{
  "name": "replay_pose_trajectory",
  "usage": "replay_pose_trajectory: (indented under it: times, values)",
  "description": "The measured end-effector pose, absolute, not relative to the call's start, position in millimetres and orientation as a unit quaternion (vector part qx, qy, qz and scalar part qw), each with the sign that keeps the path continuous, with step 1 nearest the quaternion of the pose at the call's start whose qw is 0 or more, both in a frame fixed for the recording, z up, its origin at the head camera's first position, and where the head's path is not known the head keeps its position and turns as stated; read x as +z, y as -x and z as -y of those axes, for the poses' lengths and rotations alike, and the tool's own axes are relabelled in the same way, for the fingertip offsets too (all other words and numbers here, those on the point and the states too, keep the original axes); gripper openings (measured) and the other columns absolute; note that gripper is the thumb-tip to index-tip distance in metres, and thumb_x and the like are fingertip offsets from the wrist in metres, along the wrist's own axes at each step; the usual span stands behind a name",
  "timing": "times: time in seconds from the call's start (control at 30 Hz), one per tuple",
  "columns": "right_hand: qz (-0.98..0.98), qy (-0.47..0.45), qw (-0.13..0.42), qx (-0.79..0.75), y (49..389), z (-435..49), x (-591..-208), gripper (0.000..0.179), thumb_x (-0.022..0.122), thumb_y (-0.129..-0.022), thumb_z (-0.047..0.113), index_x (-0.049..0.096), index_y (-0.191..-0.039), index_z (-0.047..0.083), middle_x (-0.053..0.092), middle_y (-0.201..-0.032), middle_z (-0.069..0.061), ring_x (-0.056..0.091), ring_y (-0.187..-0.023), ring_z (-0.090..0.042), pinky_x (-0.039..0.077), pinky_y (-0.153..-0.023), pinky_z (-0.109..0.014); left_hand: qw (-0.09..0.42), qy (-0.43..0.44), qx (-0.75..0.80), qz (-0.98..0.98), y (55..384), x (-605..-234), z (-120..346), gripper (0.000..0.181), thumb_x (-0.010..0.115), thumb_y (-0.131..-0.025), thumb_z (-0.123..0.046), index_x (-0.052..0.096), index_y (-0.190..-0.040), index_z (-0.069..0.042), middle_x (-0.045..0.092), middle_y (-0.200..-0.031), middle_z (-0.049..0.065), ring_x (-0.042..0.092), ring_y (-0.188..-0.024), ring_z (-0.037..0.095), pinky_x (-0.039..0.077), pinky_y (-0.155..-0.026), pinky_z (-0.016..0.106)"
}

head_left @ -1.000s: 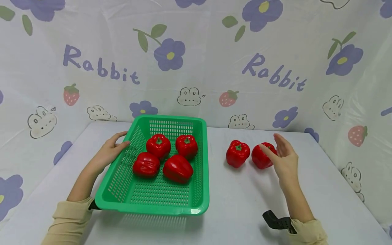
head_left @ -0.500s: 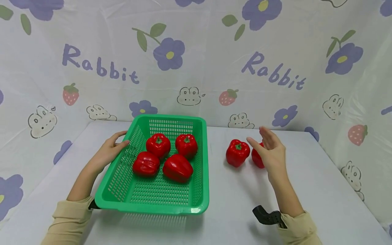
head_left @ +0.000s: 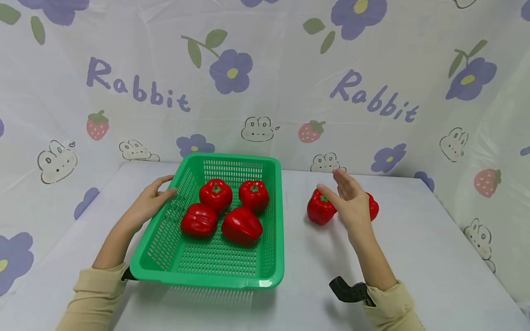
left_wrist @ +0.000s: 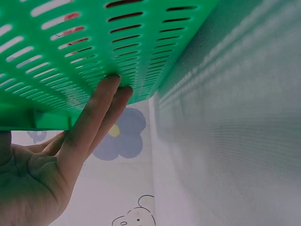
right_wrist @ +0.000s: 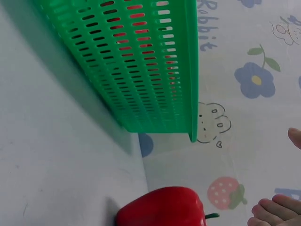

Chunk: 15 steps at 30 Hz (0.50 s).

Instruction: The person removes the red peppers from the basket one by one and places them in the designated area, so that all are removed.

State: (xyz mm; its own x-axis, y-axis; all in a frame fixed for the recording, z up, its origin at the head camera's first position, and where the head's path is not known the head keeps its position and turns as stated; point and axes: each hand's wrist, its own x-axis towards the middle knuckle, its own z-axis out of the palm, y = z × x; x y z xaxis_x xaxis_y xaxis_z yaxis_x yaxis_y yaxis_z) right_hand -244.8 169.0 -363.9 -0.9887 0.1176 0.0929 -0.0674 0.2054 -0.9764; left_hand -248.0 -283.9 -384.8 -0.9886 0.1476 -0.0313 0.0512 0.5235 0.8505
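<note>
My left hand (head_left: 146, 205) holds the left rim of a green plastic basket (head_left: 207, 279), thumb at the rim. In the left wrist view, the left hand's fingers (left_wrist: 96, 110) lie along the slotted outer wall. Several red bell peppers sit inside, among them one bell pepper on its side (head_left: 241, 226) and one with its stem up (head_left: 216, 195). Raised over the table, my right hand (head_left: 352, 207) has thumb and fingers apart with nothing between them. Close to it stands a red bell pepper (head_left: 320, 210); the hand partly hides another bell pepper (head_left: 373, 207).
A white table (head_left: 434, 257) carries the basket and the two loose peppers. Behind it hangs a patterned curtain (head_left: 265, 69) with flowers and rabbits. Black wrist mounts (head_left: 348, 290) stick out near the sleeves.
My right hand has moved left, from the far-right pepper towards the pepper nearer the basket. The left hand, the basket and the peppers have stayed in place.
</note>
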Motion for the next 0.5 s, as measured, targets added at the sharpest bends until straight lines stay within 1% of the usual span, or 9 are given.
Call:
replay_pose_trajectory:
  times: [0.13, 0.33, 0.5]
  values:
    - [0.784, 0.013, 0.062, 0.618, 245.6, -161.9, -364.9, 0.073, 0.072, -0.088, 0.037, 0.037, -0.151, 0.022, 0.042, -0.154, 0.004, 0.037, -0.145, -0.014, 0.035, -0.115, -0.034, 0.05, -0.056, 0.484, -0.872, 248.7, -384.9, 283.6, 0.065, 0.043, -0.105, -0.033, 0.015, -0.156, -0.006, 0.063, -0.117, 0.034, 0.069, -0.074, 0.009, 0.057, -0.066, 0.028]
    - [0.791, -0.002, 0.045, 0.611, 246.9, -149.8, -365.3, 0.073, 0.072, -0.088, 0.038, 0.038, -0.151, 0.02, 0.042, -0.154, 0.001, 0.037, -0.145, -0.017, 0.036, -0.115, -0.038, 0.051, -0.054, 0.489, -0.869, 249.3, -386.0, 283.9, 0.065, 0.043, -0.105, -0.033, 0.014, -0.156, -0.007, 0.062, -0.117, 0.034, 0.07, -0.074, 0.01, 0.058, -0.066, 0.029]
    - [0.799, -0.014, 0.034, 0.6, 246.3, -138.2, -365.0, 0.073, 0.073, -0.087, 0.039, 0.04, -0.149, 0.021, 0.044, -0.153, 0.0, 0.038, -0.144, -0.019, 0.041, -0.111, -0.039, 0.051, -0.056, 0.488, -0.87, 249.1, -386.4, 284.4, 0.064, 0.043, -0.105, -0.032, 0.015, -0.156, -0.006, 0.062, -0.118, 0.035, 0.07, -0.074, 0.009, 0.058, -0.066, 0.029]
